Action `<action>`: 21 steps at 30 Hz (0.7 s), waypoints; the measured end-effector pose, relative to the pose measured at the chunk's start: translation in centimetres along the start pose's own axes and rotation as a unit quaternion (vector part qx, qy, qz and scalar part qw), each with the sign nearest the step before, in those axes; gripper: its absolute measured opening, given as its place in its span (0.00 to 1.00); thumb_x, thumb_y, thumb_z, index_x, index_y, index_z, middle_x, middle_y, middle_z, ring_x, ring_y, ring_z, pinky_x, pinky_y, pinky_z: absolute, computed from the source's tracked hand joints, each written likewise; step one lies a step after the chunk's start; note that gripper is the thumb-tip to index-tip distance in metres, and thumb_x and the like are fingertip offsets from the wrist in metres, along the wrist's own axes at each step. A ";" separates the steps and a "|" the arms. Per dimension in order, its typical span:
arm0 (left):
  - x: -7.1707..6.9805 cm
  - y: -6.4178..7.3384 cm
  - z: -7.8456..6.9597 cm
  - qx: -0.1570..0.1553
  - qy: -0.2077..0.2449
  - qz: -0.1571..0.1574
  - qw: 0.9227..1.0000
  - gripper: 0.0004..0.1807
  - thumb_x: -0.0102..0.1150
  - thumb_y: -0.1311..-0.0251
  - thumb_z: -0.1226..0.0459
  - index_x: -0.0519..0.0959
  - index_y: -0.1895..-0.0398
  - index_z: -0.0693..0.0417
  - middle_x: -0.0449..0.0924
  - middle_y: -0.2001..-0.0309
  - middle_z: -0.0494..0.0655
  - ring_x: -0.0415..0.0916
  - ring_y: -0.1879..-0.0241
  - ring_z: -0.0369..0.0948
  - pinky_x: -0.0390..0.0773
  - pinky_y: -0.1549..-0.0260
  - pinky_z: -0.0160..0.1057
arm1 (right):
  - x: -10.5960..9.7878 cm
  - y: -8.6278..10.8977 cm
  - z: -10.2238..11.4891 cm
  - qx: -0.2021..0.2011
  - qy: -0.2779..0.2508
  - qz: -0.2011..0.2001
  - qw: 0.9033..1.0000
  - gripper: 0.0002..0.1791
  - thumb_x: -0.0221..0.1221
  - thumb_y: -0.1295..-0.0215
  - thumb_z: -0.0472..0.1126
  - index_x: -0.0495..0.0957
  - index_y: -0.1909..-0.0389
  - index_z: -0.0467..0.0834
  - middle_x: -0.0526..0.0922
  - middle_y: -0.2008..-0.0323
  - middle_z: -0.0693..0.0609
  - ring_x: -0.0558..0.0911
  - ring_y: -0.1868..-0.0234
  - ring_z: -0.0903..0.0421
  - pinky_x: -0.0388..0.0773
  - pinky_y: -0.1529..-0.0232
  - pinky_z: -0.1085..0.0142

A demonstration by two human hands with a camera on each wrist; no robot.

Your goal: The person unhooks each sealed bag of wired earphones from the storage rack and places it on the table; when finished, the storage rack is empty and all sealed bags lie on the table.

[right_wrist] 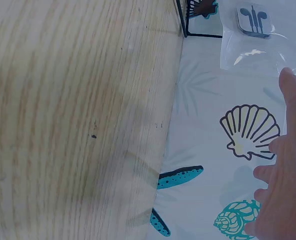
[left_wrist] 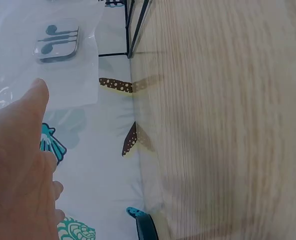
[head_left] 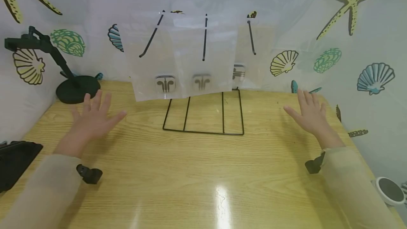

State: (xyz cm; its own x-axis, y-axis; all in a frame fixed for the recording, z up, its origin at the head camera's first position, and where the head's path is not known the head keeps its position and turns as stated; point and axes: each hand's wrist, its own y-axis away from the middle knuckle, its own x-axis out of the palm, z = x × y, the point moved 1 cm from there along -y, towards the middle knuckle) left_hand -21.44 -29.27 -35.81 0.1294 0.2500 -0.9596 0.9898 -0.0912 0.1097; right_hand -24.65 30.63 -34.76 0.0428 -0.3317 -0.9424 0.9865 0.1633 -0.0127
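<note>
My left hand (head_left: 92, 119) is held over the left side of the wooden table, fingers spread and holding nothing. Over the right side my right hand (head_left: 311, 114) is spread the same way, also bare. Between them, at the back, a black wire rack (head_left: 203, 132) stands on the table. Clear plastic bags hang from its hooks (head_left: 205, 41). In the bags are white cases of wired earphones: a left case (head_left: 165, 84), a middle case (head_left: 201, 82) and a right case (head_left: 238, 71). The left wrist view shows one earphone case (left_wrist: 57, 41) past the thumb.
A dark green lamp (head_left: 77, 89) stands at the back left, near the left fingertips. A black pouch (head_left: 17, 162) lies at the left edge. Near the right forearm is a white round object with a grey top (head_left: 390, 191). A shell-patterned curtain (head_left: 299, 20) hangs behind the table (head_left: 178, 172).
</note>
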 end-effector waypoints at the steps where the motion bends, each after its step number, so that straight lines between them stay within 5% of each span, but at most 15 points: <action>1: 0.0 0.0 -0.2 0.002 0.000 0.007 1.000 0.52 0.27 0.41 0.32 0.26 0.30 0.57 0.15 0.33 0.63 0.06 0.39 0.60 0.16 0.54 0.72 | 0.0 0.0 0.0 -0.001 -0.001 0.000 1.000 0.49 0.38 0.35 0.68 0.26 0.29 0.43 0.29 0.31 0.35 0.23 0.34 0.40 0.17 0.44 0.36; 8: 1.0 0.3 -1.9 0.026 0.000 0.061 0.998 0.52 0.28 0.41 0.32 0.32 0.29 0.62 0.24 0.32 0.68 0.20 0.37 0.68 0.25 0.49 0.73 | 0.2 -0.1 0.4 -0.011 -0.012 -0.002 1.000 0.48 0.39 0.34 0.66 0.27 0.29 0.43 0.29 0.31 0.35 0.22 0.34 0.41 0.17 0.44 0.37; 21: 2.7 0.6 -4.9 0.110 0.016 0.078 0.991 0.48 0.37 0.37 0.37 0.43 0.29 0.66 0.36 0.32 0.70 0.32 0.35 0.68 0.39 0.47 0.73 | 0.5 -0.2 1.0 -0.036 -0.023 -0.007 0.999 0.47 0.39 0.33 0.65 0.29 0.29 0.42 0.33 0.31 0.34 0.27 0.33 0.37 0.23 0.42 0.35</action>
State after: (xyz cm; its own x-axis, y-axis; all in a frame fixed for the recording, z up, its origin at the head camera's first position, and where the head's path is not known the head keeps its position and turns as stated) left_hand -20.25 -23.93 -37.05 0.2843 0.2458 -0.9267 0.9210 -0.3387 0.1927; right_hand -24.71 29.53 -34.93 0.0374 -0.3771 -0.9254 0.9732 0.2241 -0.0520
